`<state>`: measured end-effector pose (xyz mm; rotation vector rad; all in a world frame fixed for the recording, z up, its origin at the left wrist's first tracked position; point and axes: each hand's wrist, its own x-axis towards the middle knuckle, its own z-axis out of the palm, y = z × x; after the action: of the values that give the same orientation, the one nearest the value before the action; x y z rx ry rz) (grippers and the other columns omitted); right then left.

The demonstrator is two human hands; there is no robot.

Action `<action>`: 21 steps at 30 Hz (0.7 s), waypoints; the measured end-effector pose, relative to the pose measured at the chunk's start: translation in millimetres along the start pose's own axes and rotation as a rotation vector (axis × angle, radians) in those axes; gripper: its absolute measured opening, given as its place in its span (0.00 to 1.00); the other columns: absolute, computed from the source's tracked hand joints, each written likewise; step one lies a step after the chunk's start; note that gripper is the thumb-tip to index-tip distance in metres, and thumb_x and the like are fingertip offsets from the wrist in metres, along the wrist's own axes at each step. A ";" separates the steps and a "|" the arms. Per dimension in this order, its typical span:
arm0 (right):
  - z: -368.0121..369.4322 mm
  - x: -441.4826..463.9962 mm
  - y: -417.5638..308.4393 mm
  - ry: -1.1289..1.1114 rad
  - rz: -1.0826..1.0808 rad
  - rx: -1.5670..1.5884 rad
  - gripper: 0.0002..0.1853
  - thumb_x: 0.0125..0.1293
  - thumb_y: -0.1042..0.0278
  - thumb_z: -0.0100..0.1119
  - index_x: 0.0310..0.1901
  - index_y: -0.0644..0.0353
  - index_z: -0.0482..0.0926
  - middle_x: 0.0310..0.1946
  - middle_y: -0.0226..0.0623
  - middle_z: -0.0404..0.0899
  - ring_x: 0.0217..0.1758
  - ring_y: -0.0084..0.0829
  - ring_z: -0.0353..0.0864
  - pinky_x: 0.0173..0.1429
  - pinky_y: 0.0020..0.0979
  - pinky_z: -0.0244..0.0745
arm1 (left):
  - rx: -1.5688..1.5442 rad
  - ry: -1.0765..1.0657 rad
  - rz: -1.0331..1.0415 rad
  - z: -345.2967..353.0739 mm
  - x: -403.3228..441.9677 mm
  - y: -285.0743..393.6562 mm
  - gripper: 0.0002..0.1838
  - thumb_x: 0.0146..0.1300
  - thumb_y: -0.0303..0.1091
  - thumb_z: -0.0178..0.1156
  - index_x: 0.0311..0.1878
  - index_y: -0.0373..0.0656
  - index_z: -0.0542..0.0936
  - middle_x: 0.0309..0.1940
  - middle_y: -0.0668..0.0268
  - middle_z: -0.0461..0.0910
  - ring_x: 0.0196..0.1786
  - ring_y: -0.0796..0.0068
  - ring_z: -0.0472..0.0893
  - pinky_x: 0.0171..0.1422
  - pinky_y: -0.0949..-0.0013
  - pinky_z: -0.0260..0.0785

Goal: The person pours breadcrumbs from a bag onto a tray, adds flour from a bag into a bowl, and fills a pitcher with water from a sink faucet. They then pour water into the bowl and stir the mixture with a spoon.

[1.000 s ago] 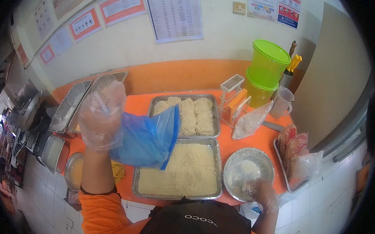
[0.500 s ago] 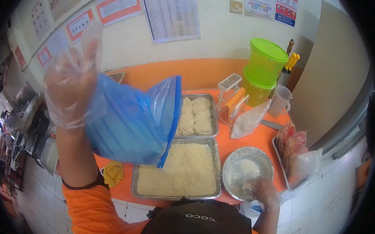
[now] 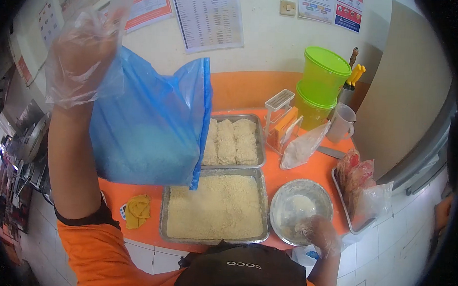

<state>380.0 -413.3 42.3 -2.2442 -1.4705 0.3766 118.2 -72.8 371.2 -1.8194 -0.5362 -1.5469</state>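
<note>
In the head view my left hand [image 3: 84, 60], in a clear plastic glove, is raised high at the left, closed on the top of a blue plastic bag [image 3: 143, 124]. The bag hangs partly over a tray of pale crumbs [image 3: 216, 206] and holds pale contents low down. My right hand [image 3: 323, 235], also gloved, is over the near right rim of a metal bowl [image 3: 300, 197] with white liquid or batter. Its coated fingers are curled inside the bowl; whether they hold anything is hidden.
Behind the crumb tray, another metal tray [image 3: 261, 125] holds crumb-coated pieces. A yellow cloth [image 3: 137, 210] lies at the left. To the right stand green tubs [image 3: 324, 70], a measuring jug [image 3: 341, 122], a knife [image 3: 332, 152] and a tray of bagged food [image 3: 357, 184].
My left hand has risen and shifted left, lifting the blue bag, so more of the rear tray and the yellow cloth shows. My right hand has stayed at the bowl.
</note>
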 end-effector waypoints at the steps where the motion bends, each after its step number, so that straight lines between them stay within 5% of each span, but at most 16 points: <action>1: -0.6 -0.9 -2.7 0.008 0.012 -0.012 0.14 0.55 0.57 0.54 0.31 0.61 0.79 0.28 0.47 0.77 0.34 0.45 0.75 0.38 0.39 0.68 | 0.008 -0.008 -0.015 0.5 0.5 0.2 0.19 0.51 0.45 0.61 0.19 0.40 0.70 0.18 0.53 0.73 0.22 0.52 0.73 0.24 0.60 0.63; 10: -6.0 1.8 -3.6 -0.106 0.128 0.015 0.14 0.55 0.56 0.52 0.32 0.59 0.80 0.33 0.47 0.77 0.38 0.46 0.74 0.43 0.40 0.68 | 0.011 -0.015 0.058 5.5 3.7 -1.6 0.18 0.52 0.43 0.61 0.18 0.40 0.71 0.16 0.53 0.72 0.21 0.54 0.72 0.24 0.60 0.63; 13: -4.8 0.4 -2.0 -0.080 0.109 0.004 0.14 0.56 0.56 0.51 0.32 0.58 0.80 0.32 0.47 0.77 0.38 0.47 0.74 0.43 0.41 0.68 | 0.184 -0.175 -0.014 -1.0 7.8 2.7 0.19 0.55 0.47 0.58 0.34 0.38 0.78 0.26 0.54 0.79 0.30 0.56 0.79 0.35 0.64 0.69; 21: -3.0 2.9 1.5 -0.098 0.089 0.016 0.15 0.56 0.56 0.52 0.32 0.58 0.80 0.32 0.47 0.77 0.38 0.47 0.75 0.42 0.41 0.68 | 0.027 -0.120 0.023 -0.1 12.3 14.3 0.19 0.56 0.46 0.57 0.43 0.41 0.78 0.34 0.56 0.80 0.38 0.63 0.80 0.42 0.67 0.70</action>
<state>383.6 -411.8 44.2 -2.3128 -1.4135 0.5319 130.6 -84.1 379.8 -1.8997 -0.5871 -1.4148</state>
